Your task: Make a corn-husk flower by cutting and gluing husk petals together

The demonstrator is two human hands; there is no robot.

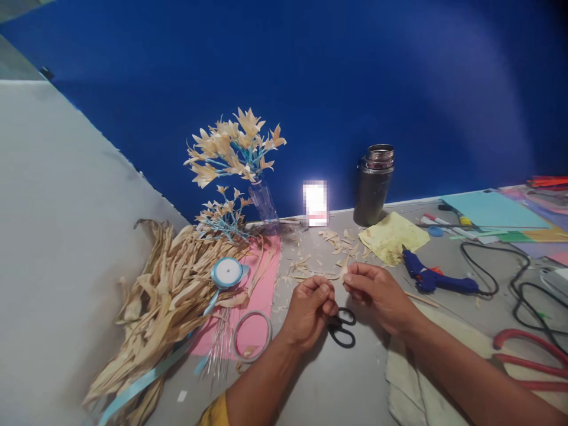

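My left hand (310,307) is curled closed above the grey table (337,384), its fingertips pinched together. My right hand (377,293) is closed too, pinching a small pale strip of dried husk (344,269) between thumb and fingers. The two hands nearly meet, and the left fingers seem to touch the same piece. Black scissors (342,327) lie on the table right under the hands. Scraps of husk (319,260) are scattered just beyond them.
A heap of dried husks (160,302) lies left, with a blue ribbon spool (227,272), a tape ring (252,334) and pink paper (260,278). Husk flowers stand in a vase (264,201). A steel flask (373,183), yellow cloth (393,236), blue glue gun (432,278), cables and coloured paper sheets (492,210) sit right.
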